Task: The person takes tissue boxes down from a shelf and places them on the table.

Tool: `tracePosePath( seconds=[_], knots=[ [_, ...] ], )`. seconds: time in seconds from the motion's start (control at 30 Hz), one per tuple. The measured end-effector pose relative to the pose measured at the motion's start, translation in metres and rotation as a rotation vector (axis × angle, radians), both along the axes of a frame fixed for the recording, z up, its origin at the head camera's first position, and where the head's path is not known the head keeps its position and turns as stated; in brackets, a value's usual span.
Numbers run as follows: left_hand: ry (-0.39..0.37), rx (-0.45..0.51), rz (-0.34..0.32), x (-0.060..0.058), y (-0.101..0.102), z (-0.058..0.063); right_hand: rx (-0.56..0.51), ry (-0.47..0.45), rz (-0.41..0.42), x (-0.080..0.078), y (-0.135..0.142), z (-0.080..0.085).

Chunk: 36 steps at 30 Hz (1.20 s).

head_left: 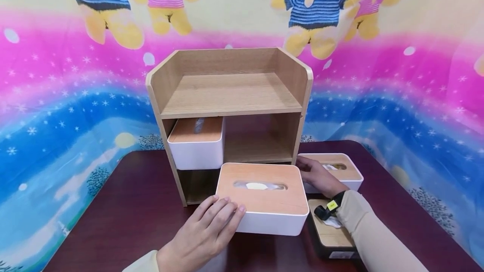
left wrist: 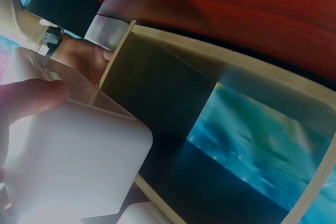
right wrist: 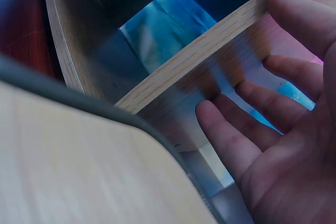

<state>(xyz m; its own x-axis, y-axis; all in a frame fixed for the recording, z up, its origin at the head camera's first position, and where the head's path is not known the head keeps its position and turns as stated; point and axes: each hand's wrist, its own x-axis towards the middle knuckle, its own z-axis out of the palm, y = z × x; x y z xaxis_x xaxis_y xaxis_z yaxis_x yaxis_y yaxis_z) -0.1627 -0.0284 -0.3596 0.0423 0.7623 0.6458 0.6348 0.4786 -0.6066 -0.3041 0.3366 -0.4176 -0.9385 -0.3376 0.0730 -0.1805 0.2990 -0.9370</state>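
Observation:
My left hand grips the near left corner of a white tissue box with a light wood lid, its fingers laid over the lid's edge. The box is in front of the wooden shelf, overlapping its lower compartments in the head view. Beside the shelf's right wall is my right hand. In the right wrist view its fingers extend along the outer side panel, and the thumb tip lies at the panel's front edge. A second white tissue box sits in the shelf's middle compartment, at the left.
Another white tissue box stands right of the shelf, partly behind my right hand. Nearer lies a black tissue box with a wood lid, under my right forearm. Everything stands on a dark red table before a printed curtain.

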Motion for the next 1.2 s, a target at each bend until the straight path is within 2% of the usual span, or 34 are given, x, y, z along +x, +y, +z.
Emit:
tracePosePath(
  seconds=[0.23, 0.53, 0.83, 1.03, 1.2],
  knots=[
    [0.011, -0.010, -0.016, -0.001, -0.001, -0.009, -0.003, 0.004, 0.015, 0.001, -0.001, 0.002],
    [-0.028, -0.009, -0.019, -0.002, -0.001, -0.029, 0.028, 0.010, -0.001, 0.003, -0.001, 0.004],
    [-0.027, -0.014, -0.028, -0.001, 0.000, -0.034, 0.029, -0.001, -0.001, 0.002, 0.000, 0.005],
    [-0.076, -0.026, -0.024, -0.001, 0.000, -0.045, 0.023, -0.009, 0.008, 0.002, -0.001, 0.005],
    [-0.079, -0.033, -0.012, -0.001, -0.001, -0.051, 0.018, -0.012, 0.014, 0.002, -0.001, 0.004]
  ],
)
